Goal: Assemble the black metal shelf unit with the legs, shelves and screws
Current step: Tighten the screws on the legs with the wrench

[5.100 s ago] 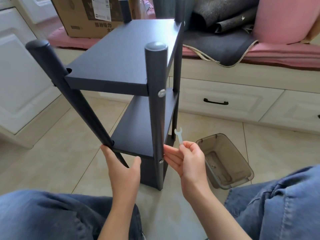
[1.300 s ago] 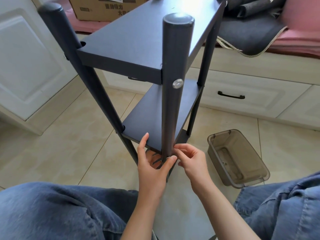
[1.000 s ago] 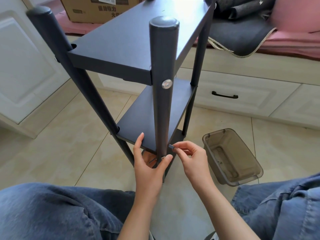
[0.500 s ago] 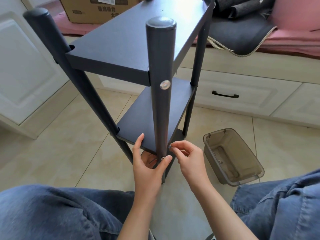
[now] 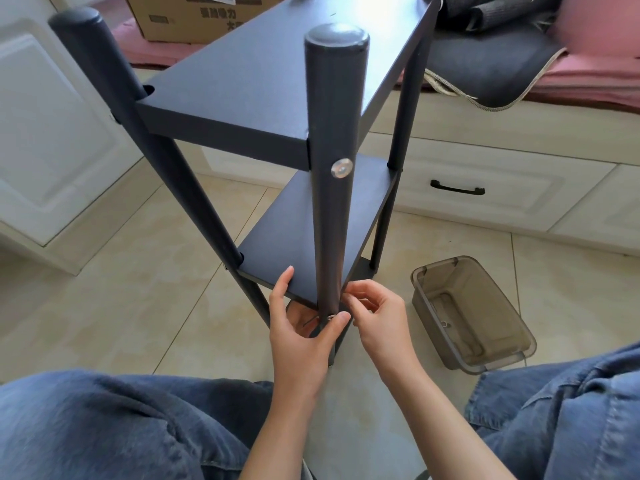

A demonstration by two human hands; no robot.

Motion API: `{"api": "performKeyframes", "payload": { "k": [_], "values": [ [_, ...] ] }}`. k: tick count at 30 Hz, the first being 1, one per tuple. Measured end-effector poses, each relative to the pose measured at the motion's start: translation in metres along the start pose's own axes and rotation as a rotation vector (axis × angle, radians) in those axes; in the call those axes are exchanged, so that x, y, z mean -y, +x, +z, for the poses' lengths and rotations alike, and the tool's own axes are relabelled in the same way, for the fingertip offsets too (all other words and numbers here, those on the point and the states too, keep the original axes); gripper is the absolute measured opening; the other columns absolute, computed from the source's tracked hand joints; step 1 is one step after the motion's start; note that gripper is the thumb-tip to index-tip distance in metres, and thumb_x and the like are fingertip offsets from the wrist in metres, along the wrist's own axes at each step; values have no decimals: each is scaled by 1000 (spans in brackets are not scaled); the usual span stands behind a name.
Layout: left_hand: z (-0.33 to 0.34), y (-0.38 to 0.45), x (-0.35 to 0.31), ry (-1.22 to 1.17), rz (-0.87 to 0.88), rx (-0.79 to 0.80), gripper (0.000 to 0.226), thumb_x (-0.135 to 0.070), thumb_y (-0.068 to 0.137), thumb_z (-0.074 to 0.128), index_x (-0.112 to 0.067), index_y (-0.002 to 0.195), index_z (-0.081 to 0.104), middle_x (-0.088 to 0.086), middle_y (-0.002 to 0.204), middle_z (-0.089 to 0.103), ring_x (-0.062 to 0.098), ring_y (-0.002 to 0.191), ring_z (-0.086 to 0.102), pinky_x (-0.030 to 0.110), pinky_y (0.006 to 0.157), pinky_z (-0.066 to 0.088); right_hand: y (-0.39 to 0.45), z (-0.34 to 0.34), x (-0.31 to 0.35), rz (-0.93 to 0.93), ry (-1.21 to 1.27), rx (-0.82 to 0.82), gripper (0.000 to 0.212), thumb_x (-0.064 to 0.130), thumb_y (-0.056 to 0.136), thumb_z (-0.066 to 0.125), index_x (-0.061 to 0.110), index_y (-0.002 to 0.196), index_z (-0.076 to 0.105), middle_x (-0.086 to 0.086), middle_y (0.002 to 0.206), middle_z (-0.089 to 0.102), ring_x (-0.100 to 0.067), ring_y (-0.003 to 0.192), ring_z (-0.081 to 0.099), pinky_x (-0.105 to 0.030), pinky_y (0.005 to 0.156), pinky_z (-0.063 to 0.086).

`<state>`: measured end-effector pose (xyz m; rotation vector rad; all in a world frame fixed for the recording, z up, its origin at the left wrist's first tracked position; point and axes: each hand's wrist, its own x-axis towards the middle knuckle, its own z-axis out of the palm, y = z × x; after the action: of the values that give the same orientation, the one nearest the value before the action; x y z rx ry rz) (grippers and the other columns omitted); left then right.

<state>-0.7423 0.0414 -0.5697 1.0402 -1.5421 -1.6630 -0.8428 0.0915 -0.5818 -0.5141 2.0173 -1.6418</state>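
A black metal shelf unit with round tubular legs and flat rectangular shelves (image 5: 242,81) stands upright on the beige tiled floor (image 5: 121,278), directly in front of a seated person in blue jeans (image 5: 86,427). The person's left hand (image 5: 298,334) holds the nearest round black leg (image 5: 330,188) low down, just under the middle flat black shelf (image 5: 294,244): the forefinger lies along that shelf's front edge and the thumb presses a small silver screw head (image 5: 330,317) against the leg. The right hand (image 5: 379,318) sits just right of the same leg, its fingers curled and pinched together at the leg's side; whatever they grip is too small to make out. A round silver screw (image 5: 341,167) shows higher on that leg, level with the top shelf.

Right of the shelf unit, on the floor, lies a tinted clear plastic rectangular bin (image 5: 474,313) with a small metal piece inside. Behind the unit runs a cream cabinet with a black drawer handle (image 5: 457,188), topped by a pink cushion (image 5: 588,84), a dark grey mat (image 5: 491,67) and a brown cardboard box (image 5: 194,19).
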Motion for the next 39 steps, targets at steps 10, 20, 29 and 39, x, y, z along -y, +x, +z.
{"api": "performKeyframes", "payload": {
  "k": [10, 20, 29, 39],
  "values": [
    [-3, 0, -3, -10, -10, 1, 88, 1, 75, 84, -47, 136, 43, 2, 114, 71, 10, 99, 72, 20, 82, 57, 2, 9, -9, 15, 36, 37, 21, -1, 90, 63, 16, 80, 71, 1, 79, 72, -15, 81, 70, -29, 74, 57],
    [-3, 0, -3, -5, -8, -15, 89, 0, 74, 85, -46, 138, 43, 1, 111, 70, 14, 98, 73, 22, 80, 58, 4, 13, -11, 62, 137, 53, 16, -4, 89, 62, 4, 78, 71, -12, 78, 72, -32, 82, 69, -42, 75, 57],
    [-2, 0, -2, -17, -11, -16, 90, 0, 75, 84, -46, 139, 42, 0, 111, 70, 12, 98, 73, 22, 81, 58, 2, 14, -9, 108, 187, 61, 15, -2, 90, 63, 6, 83, 74, -12, 82, 74, -30, 84, 72, -47, 79, 60],
    [3, 0, 3, 4, 25, -25, 90, -11, 77, 85, -64, 130, 38, 2, 138, 58, 14, 112, 67, 36, 100, 55, -3, -12, -4, 42, 119, 8, 22, 3, 88, 70, 23, 81, 76, 10, 77, 75, 4, 71, 66, -10, 60, 46]
  ]
}}
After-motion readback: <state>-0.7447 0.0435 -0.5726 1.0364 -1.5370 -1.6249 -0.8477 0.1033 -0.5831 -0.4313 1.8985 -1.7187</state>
